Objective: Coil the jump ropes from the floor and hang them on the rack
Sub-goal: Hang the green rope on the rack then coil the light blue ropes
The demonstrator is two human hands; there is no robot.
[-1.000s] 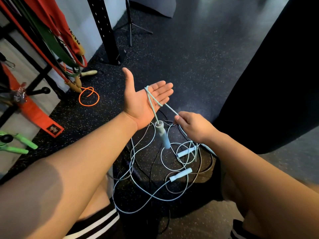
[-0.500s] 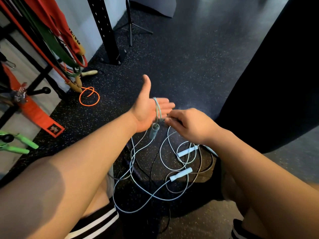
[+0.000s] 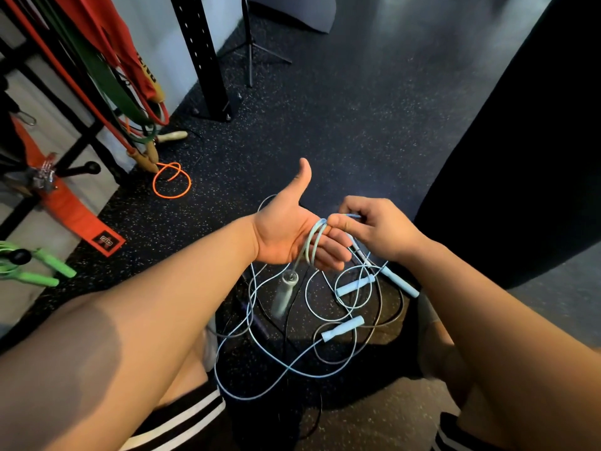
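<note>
Above the tangle on the floor (image 3: 357,131), the left hand (image 3: 286,236) is lying spread, thumb up, serving as a form for loops of the pale blue jump rope (image 3: 313,242). The right hand (image 3: 380,229) is pinching this rope beside the fingertips, probably to guide another turn.

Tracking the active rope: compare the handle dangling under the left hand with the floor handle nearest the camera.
The dangling handle hangs from cord over the left hand; the floor handle lies flat. The dangling handle looks blurred, greyer; the floor handle sharp, paler. Both are slim cylinders.
</note>
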